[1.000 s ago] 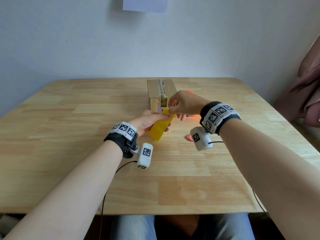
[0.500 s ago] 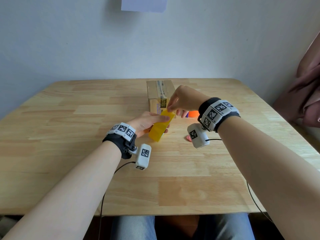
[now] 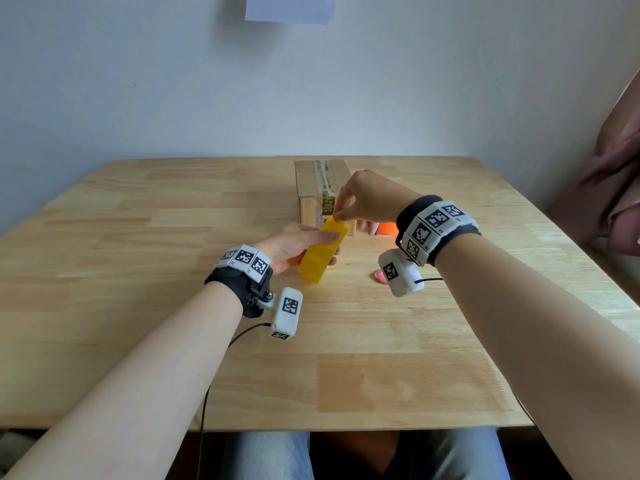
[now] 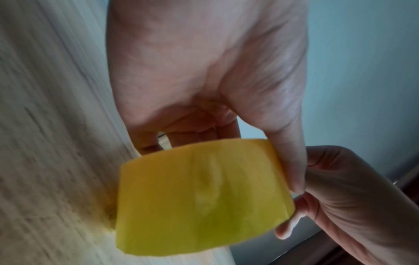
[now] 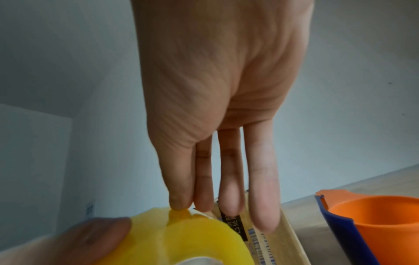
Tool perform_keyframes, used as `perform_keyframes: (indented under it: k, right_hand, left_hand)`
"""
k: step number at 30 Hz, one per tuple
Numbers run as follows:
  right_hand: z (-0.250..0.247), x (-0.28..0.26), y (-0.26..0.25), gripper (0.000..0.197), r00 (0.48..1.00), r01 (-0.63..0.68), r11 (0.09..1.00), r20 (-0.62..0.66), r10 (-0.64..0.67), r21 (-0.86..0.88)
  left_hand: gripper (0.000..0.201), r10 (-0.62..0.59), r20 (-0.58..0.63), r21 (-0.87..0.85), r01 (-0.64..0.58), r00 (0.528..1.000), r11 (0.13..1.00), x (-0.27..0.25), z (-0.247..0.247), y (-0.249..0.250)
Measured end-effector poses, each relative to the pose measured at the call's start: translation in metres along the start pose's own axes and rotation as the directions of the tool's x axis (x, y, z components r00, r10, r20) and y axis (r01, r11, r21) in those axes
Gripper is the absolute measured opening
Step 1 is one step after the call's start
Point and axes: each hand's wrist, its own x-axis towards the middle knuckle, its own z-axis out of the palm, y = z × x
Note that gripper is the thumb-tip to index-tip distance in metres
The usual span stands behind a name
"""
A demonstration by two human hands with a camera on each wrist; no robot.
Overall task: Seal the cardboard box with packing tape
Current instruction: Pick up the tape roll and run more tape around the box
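The left hand (image 3: 294,242) grasped the tape roll (image 3: 320,252), a yellow roll held on edge just above the table (image 3: 138,306), near the middle of it. Its thumb lay along the roll's upper side and its fingers curled under the roll; the left wrist view showed the same roll (image 4: 199,197) below the palm (image 4: 204,71).

The right hand (image 3: 367,202) pinched at the far top edge of the roll with thumb and forefinger. In the right wrist view the fingertips (image 5: 179,202) met a raised wrinkle of yellow tape on the roll (image 5: 181,238), while the other fingers hung straight down in front of the box (image 5: 260,238). Whether a free end of tape had lifted could not be told.

The box (image 3: 323,188) stood on the table just beyond both hands, at the far middle, its flaps down. A strip with dark print ran along its top seam and down its near face. No yellow tape showed on it.

An orange and blue thing (image 5: 374,224) sat on the table just right of the box, mostly hidden by the right hand in the head view. A small pink thing (image 3: 379,276) lay on the table beneath the right wrist.

A paper sheet (image 3: 291,8) hung on the wall above the box.
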Motion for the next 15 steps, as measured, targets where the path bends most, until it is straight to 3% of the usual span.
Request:
perform_keyframes:
  k: [3, 10, 15]
  right_hand:
    - [0.0005, 0.0008, -0.0022, 0.006, 1.0, 0.015, 1.0, -0.007, -0.015, -0.021]
    - [0.0, 0.0071, -0.0082, 0.008, 0.999, 0.026, 0.997, 0.047, -0.022, -0.072]
    - [0.0043, 0.0085, -0.0105, 0.009, 0.997, 0.041, 0.996, 0.073, -0.035, -0.077]
  left_hand:
    - [0.032, 0.001, -0.006, -0.012, -0.001, 1.0, 1.0, -0.0008, -0.0012, -0.0003]
    - [0.05, 0.003, 0.004, -0.037, -0.003, 1.0, 0.999, 0.0022, -0.0039, -0.0033]
    - [0.032, 0.0, 0.01, -0.041, 0.0, 1.0, 0.999, 0.0011, -0.005, -0.0022]
